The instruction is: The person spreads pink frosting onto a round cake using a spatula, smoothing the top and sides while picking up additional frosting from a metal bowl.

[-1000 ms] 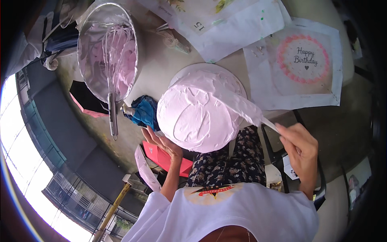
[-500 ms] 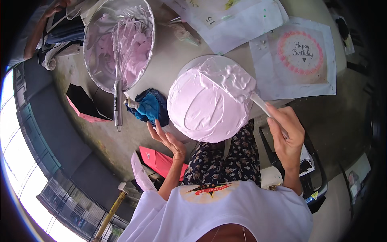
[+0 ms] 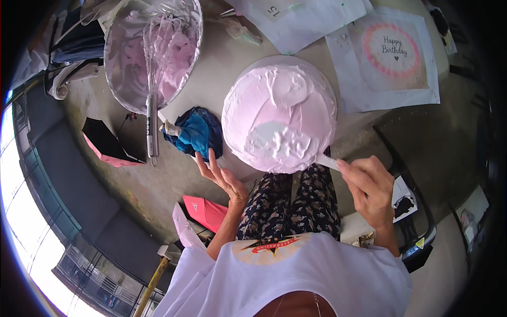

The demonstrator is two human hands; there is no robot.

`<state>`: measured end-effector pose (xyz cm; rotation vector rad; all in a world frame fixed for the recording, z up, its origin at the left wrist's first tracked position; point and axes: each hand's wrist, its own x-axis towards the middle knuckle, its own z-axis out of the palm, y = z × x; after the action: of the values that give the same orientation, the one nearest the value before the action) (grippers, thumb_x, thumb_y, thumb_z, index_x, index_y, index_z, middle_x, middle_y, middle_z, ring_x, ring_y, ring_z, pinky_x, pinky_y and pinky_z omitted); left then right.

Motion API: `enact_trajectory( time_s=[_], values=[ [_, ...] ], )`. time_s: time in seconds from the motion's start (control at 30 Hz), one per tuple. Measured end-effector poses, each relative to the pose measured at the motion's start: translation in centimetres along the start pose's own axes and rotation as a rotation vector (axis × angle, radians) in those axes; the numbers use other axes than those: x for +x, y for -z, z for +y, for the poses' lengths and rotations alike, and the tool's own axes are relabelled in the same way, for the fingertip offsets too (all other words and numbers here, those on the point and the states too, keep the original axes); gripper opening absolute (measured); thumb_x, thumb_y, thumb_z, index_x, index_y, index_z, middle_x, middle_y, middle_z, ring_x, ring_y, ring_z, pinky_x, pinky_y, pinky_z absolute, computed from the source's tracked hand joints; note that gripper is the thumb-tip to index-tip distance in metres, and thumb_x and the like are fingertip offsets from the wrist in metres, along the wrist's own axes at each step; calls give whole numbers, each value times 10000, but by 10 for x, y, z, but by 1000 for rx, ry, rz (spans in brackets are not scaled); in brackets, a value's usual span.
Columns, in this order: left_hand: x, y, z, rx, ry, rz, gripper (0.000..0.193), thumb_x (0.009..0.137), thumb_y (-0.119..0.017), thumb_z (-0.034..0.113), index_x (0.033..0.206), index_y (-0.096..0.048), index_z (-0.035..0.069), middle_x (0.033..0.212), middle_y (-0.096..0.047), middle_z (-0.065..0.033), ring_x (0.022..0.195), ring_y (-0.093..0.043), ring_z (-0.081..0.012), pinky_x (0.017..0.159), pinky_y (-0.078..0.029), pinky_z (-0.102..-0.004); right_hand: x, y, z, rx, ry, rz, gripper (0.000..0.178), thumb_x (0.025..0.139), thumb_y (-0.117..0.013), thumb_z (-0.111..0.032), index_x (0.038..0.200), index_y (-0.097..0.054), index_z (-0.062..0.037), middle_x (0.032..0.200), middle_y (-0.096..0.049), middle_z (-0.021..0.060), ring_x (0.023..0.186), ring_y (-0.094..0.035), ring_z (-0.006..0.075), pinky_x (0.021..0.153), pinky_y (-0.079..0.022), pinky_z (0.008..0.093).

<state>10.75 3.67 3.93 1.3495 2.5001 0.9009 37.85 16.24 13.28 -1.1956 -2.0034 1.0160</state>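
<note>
A round cake [image 3: 251, 98] covered in pale pink frosting sits on a round board [image 3: 334, 87] at the table's near edge. My right hand [image 3: 369, 185] grips the handle of a white spatula [image 3: 328, 161]. Its blade, loaded with frosting, lies against the near part of the cake's top. My left hand [image 3: 227, 182] is open, fingers spread, just left of the cake. Its fingertips are at the near edge of a crumpled blue bundle [image 3: 198, 132] with a pale end; whether they touch it I cannot tell.
A large metal bowl [image 3: 109, 79] of pink frosting stands far left, with a wire whisk [image 3: 152, 127] resting in it. Paper sheets lie at the back, one a printed cake picture [image 3: 391, 58]. Beyond the table's left edge are a black and pink umbrella [image 3: 108, 145] and a red item [image 3: 203, 211].
My right hand has drawn the spatula from the far right of the cake's top toward its near edge. Ridges of frosting now show where the blade was. My left hand has barely moved.
</note>
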Motion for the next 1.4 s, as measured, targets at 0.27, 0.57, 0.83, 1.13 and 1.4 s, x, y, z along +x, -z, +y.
enact_trajectory(
  time_s=[0.27, 0.57, 0.83, 1.13, 1.4],
  values=[
    [-1, -3, 3, -23, -13, -14, 544, 1002, -242, 402, 1393, -414, 64, 1518, -127, -205, 1407, -147, -365, 1123, -145, -506, -5, 6, 19, -91, 112, -102, 446, 631, -704, 49, 1047, -712, -112, 727, -528, 35, 569, -489, 186, 470, -400, 311],
    [1, 0, -2, -30, 4, 1, 530, 1002, -257, 391, 1383, -426, 64, 1515, -127, -207, 1402, -155, -368, 1119, -155, -512, 23, 9, 34, -68, 156, -104, 457, 644, -698, 63, 1062, -708, -123, 724, -526, 36, 576, -487, 188, 483, -402, 307],
    [4, 3, -5, -18, 24, 30, 493, 993, -286, 322, 1361, -462, 46, 1520, -165, -171, 1415, -160, -319, 1130, -164, -480, 57, 11, 39, 10, 145, -130, 390, 693, -707, 56, 1053, -709, -95, 717, -523, 36, 587, -505, 171, 488, -399, 299],
    [8, 8, -9, 3, 77, 54, 482, 983, -300, 313, 1341, -488, 50, 1515, -193, -171, 1412, -174, -320, 1133, -136, -481, 88, 14, 42, -36, 165, -156, 360, 717, -694, 76, 1050, -704, -62, 730, -533, 47, 596, -515, 166, 491, -398, 295],
    [11, 11, -13, 37, 99, 68, 482, 982, -304, 308, 1335, -493, 40, 1510, -199, -176, 1403, -187, -322, 1130, -141, -477, 107, 16, 46, -27, 106, -171, 379, 747, -657, 120, 1089, -682, -41, 772, -552, 70, 651, -530, 180, 560, -421, 297]
  ],
)
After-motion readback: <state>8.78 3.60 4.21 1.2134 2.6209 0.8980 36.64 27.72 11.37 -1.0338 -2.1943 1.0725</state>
